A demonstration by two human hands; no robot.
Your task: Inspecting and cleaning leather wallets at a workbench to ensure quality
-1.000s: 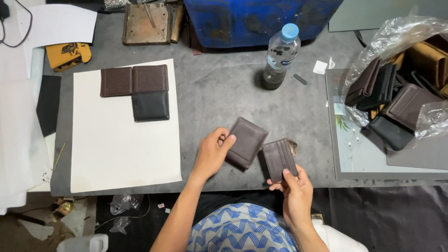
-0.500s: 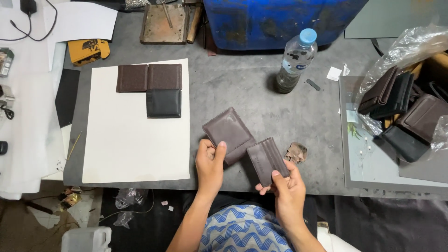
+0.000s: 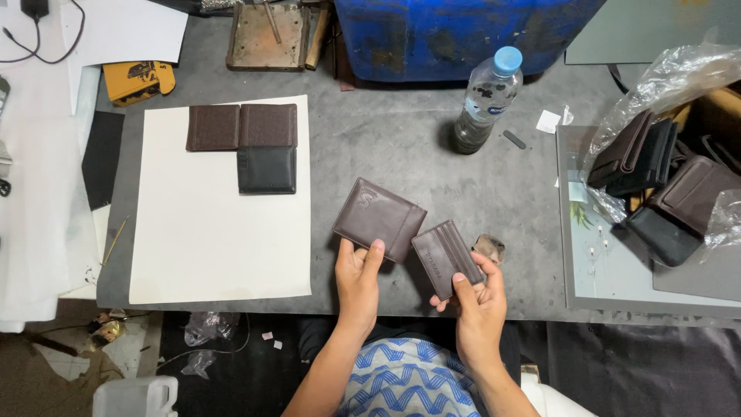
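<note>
The grey worktable [image 3: 432, 154] carries everything, and over the last second my view has slid so that the big white sheet [image 3: 220, 232] now sits further right and lower in frame. The brown wallet [image 3: 380, 218] has come up and toward the table's middle — my left hand [image 3: 359, 278] grips its near edge, thumb on top, where a moment ago it lay lower, close to the front edge. My right hand [image 3: 478, 305] is closed on the smaller card holder [image 3: 448, 259], slots facing up, just beside the wallet, near the front edge; the two pieces now lie side by side for comparing.

At the right edge a clear plastic bag [image 3: 671, 77] lies open, with dark wallets [image 3: 656, 177] stacked and spilling inside it. On the sheet's far corner three finished wallets [image 3: 243, 143] lie flat, touching. A water bottle [image 3: 485, 100] stands toward the far edge — capped, nearly empty.
</note>
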